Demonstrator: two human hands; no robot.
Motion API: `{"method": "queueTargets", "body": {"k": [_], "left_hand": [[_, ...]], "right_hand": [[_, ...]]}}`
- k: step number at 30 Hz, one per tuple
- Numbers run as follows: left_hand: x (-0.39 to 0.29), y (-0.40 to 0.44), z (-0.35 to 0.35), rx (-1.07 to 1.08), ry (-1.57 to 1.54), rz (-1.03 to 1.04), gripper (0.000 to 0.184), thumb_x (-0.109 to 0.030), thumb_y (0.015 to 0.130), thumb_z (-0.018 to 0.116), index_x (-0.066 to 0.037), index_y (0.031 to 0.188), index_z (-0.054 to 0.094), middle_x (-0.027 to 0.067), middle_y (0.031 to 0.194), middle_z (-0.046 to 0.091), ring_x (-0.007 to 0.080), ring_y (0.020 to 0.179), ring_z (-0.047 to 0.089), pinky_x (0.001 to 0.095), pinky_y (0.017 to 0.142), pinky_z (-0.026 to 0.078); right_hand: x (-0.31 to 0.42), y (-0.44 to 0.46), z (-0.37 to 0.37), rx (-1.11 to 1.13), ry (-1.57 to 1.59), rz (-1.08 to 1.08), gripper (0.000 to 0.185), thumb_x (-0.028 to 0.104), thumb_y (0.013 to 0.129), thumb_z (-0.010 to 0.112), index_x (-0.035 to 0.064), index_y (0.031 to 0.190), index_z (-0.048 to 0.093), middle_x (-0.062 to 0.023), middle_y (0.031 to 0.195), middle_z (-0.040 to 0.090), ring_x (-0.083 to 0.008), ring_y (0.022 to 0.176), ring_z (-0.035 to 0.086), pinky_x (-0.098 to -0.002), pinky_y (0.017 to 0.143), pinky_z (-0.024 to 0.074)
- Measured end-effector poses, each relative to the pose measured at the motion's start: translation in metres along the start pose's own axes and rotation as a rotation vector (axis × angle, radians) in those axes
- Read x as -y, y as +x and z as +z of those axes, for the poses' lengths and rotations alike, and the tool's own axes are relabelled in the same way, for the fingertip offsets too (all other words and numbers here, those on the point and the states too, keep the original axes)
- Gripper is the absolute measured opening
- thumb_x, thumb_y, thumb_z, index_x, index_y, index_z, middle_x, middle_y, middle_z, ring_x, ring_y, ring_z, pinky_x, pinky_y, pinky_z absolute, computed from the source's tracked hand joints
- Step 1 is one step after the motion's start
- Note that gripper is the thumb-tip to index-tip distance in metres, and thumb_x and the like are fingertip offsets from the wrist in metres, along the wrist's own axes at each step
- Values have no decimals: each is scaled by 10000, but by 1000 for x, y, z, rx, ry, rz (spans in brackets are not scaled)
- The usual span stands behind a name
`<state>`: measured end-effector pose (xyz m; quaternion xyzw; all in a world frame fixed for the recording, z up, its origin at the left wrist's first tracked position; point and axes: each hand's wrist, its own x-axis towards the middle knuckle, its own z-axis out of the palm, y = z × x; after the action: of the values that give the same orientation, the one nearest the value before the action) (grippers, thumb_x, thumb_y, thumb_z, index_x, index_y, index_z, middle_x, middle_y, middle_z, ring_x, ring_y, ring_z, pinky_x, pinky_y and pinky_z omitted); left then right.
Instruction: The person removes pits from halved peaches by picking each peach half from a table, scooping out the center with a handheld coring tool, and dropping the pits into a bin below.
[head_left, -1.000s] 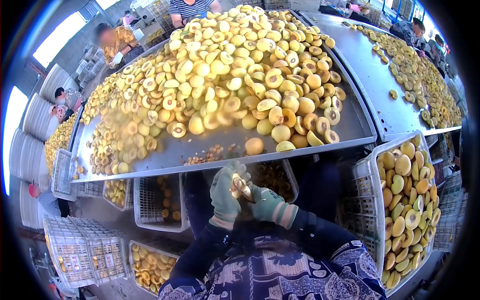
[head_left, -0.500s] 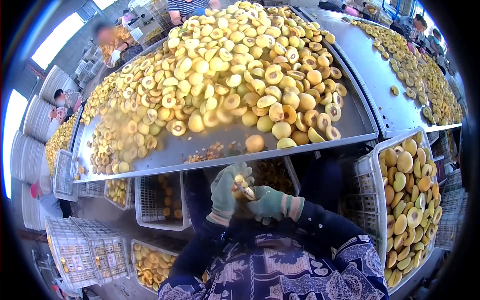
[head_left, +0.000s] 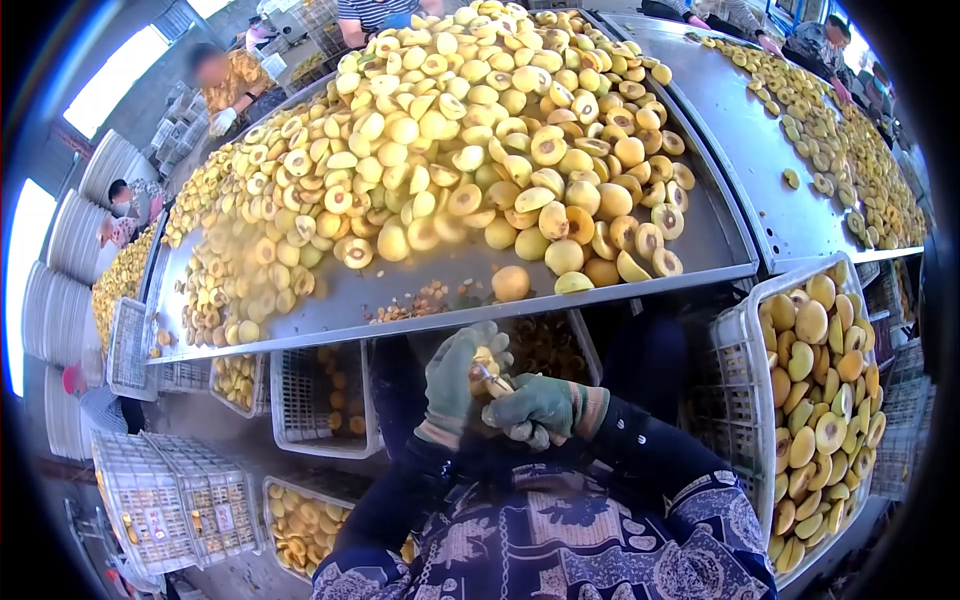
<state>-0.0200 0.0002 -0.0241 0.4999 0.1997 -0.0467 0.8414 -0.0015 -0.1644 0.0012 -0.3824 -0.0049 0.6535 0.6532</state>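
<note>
My left hand (head_left: 452,388), in a grey-green glove, is closed around a yellow peach half (head_left: 482,358) just off the table's front edge. My right hand (head_left: 545,408), gloved alike, grips a small pitting knife (head_left: 497,386) with a pale handle; its metal end touches the fruit. The glove partly hides the handle. Beyond my hands, a big heap of peach halves (head_left: 400,150) covers much of the metal table (head_left: 400,275). Stone scraps (head_left: 425,302) and one rounded peach (head_left: 510,284) lie near its front edge.
At my right stands a white crate (head_left: 752,400) full of peach halves. A crate with dark scraps (head_left: 545,350) sits below my hands. More crates (head_left: 325,410) stand at the left. Other people work around the tables, and a second metal table (head_left: 720,110) holds more fruit.
My right hand has turned and shifted slightly down, with its fingers curled more around the knife. The peach half stays in my left hand, which has moved slightly right.
</note>
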Motion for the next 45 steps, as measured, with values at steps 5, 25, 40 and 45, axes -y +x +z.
{"method": "queueTargets", "body": {"k": [5, 25, 40, 45], "left_hand": [[-6, -8, 3, 25, 31, -97, 463, -390, 940, 554, 11, 1171, 570, 173, 1036, 645, 257, 819, 644, 371, 697, 564], [0, -6, 19, -67, 35, -3, 358, -326, 922, 605, -48, 1147, 626, 108, 1040, 657, 212, 856, 655, 337, 702, 559], [-53, 8, -62, -149, -64, 283, 368, -353, 899, 601, -32, 1077, 577, 81, 887, 620, 232, 801, 630, 335, 640, 563], [-90, 12, -121, -320, -5, 248, 436, -415, 935, 538, -22, 1123, 556, 105, 942, 631, 258, 778, 663, 341, 598, 605]], "right_hand": [[-1, 1, 9, -189, -328, 10, 150, 229, 861, 623, 82, 891, 608, 10, 608, 533, -74, 432, 464, -216, 378, 365], [-51, 29, -16, 569, 672, -175, 279, 169, 995, 432, -61, 1006, 591, 43, 534, 461, -29, 366, 363, -158, 323, 287], [-19, 19, -10, -115, 447, -295, 271, 213, 920, 588, -42, 1013, 584, -21, 604, 535, -60, 421, 444, -184, 369, 377], [-9, 20, -17, -273, 86, -234, 208, 223, 897, 622, 38, 990, 602, -20, 645, 546, -103, 461, 472, -222, 412, 383]]}}
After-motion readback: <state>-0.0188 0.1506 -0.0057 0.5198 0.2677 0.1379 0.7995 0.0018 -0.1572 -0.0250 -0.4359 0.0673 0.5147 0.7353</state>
